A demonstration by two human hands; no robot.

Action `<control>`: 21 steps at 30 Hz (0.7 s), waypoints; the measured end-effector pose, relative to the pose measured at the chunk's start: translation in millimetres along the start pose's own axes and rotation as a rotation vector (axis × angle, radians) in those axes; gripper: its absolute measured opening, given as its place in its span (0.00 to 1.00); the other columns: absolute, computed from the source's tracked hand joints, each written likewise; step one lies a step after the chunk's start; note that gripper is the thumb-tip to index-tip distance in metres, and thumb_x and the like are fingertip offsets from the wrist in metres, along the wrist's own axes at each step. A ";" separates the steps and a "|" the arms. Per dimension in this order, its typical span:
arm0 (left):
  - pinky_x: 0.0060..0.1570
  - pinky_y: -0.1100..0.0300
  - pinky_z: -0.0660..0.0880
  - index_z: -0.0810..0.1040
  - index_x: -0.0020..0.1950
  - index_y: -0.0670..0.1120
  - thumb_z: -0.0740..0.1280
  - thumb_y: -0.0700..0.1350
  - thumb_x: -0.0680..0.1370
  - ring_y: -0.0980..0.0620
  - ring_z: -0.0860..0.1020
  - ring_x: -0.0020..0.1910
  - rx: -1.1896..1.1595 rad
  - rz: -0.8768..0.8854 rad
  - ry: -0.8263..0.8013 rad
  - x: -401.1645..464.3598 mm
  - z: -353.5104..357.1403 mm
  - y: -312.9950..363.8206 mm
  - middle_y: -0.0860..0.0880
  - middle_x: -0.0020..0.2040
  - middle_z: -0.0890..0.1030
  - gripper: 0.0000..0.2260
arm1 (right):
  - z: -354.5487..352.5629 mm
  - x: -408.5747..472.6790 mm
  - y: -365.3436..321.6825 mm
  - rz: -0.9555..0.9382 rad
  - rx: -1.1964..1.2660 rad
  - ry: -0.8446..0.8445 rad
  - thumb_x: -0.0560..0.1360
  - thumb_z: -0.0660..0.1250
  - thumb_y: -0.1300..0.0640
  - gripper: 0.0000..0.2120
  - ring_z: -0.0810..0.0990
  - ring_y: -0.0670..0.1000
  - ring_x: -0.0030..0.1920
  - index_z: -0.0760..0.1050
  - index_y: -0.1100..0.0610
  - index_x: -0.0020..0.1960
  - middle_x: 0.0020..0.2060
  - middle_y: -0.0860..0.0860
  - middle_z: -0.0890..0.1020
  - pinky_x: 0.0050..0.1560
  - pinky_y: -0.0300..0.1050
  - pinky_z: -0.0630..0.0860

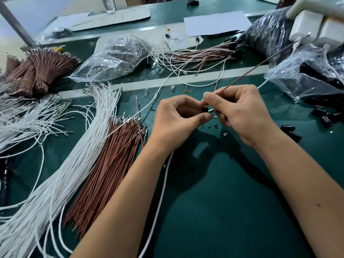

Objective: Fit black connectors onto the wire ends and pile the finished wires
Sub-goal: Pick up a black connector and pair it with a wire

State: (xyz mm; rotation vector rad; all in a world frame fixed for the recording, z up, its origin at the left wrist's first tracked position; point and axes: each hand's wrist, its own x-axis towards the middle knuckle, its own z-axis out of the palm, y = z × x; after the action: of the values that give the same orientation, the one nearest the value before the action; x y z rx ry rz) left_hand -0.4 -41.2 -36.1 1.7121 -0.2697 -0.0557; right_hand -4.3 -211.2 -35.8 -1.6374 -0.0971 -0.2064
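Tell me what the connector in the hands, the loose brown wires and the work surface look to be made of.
Black connector: likely moulded plastic, matte, small and blocky, though mostly hidden by the left hand and right hand.
Brown wires: smooth plastic-looking insulation with shiny metal terminals at the far ends.
Work surface: dark green mat, probably rubber or vinyl; it shows a soft sheen and no weave.

Both forearms are bare up to the lower frame edge; no sleeve, glove, watch or ring shows. The left hand [176, 120] and right hand [240, 114] have short, unpainted nails. Well back from the right hand, the forearm bears a small dark spot, perhaps a mole.
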 end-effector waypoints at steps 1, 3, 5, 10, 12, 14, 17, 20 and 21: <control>0.40 0.58 0.81 0.79 0.53 0.42 0.81 0.39 0.69 0.52 0.84 0.36 -0.028 -0.013 0.003 -0.5 -0.8 1.6 0.47 0.39 0.87 0.16 | -2.8 1.0 0.0 -0.002 -0.019 0.001 0.76 0.75 0.51 0.12 0.63 0.50 0.24 0.86 0.59 0.40 0.22 0.51 0.70 0.25 0.38 0.61; 0.38 0.59 0.79 0.75 0.56 0.43 0.81 0.40 0.69 0.52 0.83 0.34 -0.070 -0.030 -0.005 -0.7 -2.4 3.2 0.46 0.38 0.86 0.21 | -5.3 1.0 0.6 -0.020 -0.082 -0.016 0.76 0.75 0.51 0.12 0.66 0.46 0.23 0.85 0.59 0.39 0.22 0.47 0.74 0.25 0.38 0.63; 0.35 0.61 0.77 0.74 0.57 0.41 0.81 0.38 0.69 0.51 0.82 0.32 -0.077 -0.039 -0.029 -0.9 -2.4 4.6 0.44 0.36 0.86 0.21 | -2.2 -1.4 1.3 -0.048 -0.120 -0.057 0.78 0.75 0.55 0.10 0.71 0.40 0.24 0.85 0.58 0.39 0.25 0.45 0.80 0.26 0.31 0.66; 0.37 0.61 0.79 0.76 0.57 0.40 0.79 0.36 0.71 0.50 0.82 0.34 -0.237 -0.093 0.082 0.9 -1.7 6.0 0.44 0.38 0.84 0.18 | 5.0 -2.0 1.8 0.038 0.045 -0.053 0.78 0.72 0.45 0.14 0.70 0.47 0.28 0.85 0.57 0.50 0.31 0.54 0.76 0.24 0.37 0.66; 0.41 0.60 0.80 0.80 0.52 0.42 0.78 0.35 0.72 0.48 0.83 0.38 -0.338 -0.112 0.180 3.3 -4.1 5.5 0.42 0.41 0.84 0.12 | 5.8 -2.6 2.8 0.042 -0.025 -0.076 0.77 0.72 0.44 0.16 0.73 0.47 0.29 0.84 0.57 0.47 0.33 0.54 0.78 0.25 0.39 0.70; 0.41 0.61 0.79 0.81 0.46 0.43 0.77 0.35 0.72 0.49 0.82 0.40 -0.403 -0.133 0.209 4.7 -6.7 4.4 0.42 0.43 0.85 0.07 | 10.4 -6.2 3.0 0.021 -0.130 -0.120 0.77 0.74 0.48 0.12 0.74 0.47 0.27 0.83 0.57 0.45 0.32 0.54 0.79 0.26 0.39 0.72; 0.41 0.59 0.74 0.80 0.42 0.46 0.78 0.38 0.72 0.48 0.80 0.42 -0.376 -0.154 0.159 5.4 -10.0 3.3 0.44 0.42 0.85 0.08 | 17.0 -10.3 3.7 -0.039 -0.205 -0.110 0.78 0.74 0.53 0.08 0.74 0.48 0.23 0.83 0.56 0.43 0.28 0.53 0.80 0.24 0.40 0.71; 0.42 0.57 0.74 0.81 0.41 0.47 0.79 0.40 0.70 0.48 0.80 0.42 -0.362 -0.158 0.110 5.7 -14.1 4.4 0.43 0.43 0.85 0.08 | 20.5 -12.4 1.2 -0.071 -0.209 -0.067 0.78 0.75 0.54 0.07 0.72 0.44 0.24 0.83 0.55 0.42 0.26 0.49 0.78 0.25 0.37 0.69; 0.42 0.58 0.73 0.81 0.41 0.47 0.79 0.41 0.69 0.49 0.81 0.42 -0.391 -0.162 0.115 5.7 -15.3 5.6 0.43 0.44 0.85 0.08 | 20.3 -12.7 0.5 -0.072 -0.211 -0.072 0.77 0.75 0.55 0.07 0.71 0.43 0.25 0.83 0.55 0.41 0.25 0.48 0.77 0.26 0.37 0.69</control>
State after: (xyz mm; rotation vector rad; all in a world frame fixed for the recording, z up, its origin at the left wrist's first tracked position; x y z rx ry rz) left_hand 7.2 -28.4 -27.5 1.3389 -0.0291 -0.1212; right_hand -15.1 -190.3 -40.0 -1.8535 -0.1948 -0.2184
